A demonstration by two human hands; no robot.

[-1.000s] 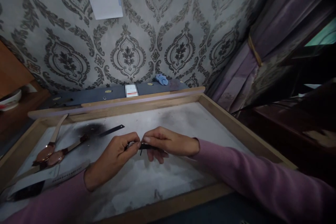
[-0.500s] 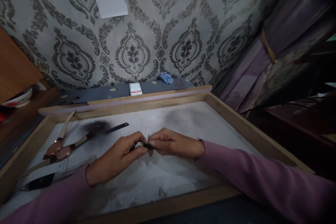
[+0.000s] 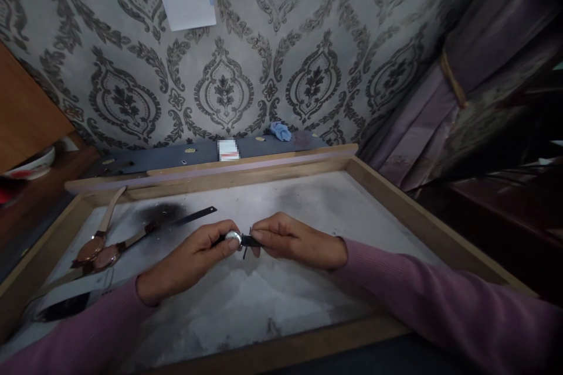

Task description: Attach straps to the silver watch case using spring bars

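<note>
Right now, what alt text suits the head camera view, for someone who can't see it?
The left hand holds a small silver watch and the right hand pinches a black strap beside it, over a wood-framed tray. Two rose-gold watches lie at the tray's left.

No text can be read. Red and grey print on the small card (image 3: 228, 150), between nine and ten o'clock from the view's centre, is pixelated; dark lettering on the clear-and-white packet (image 3: 77, 291), at eight o'clock, is blurred and partly covered.
</note>
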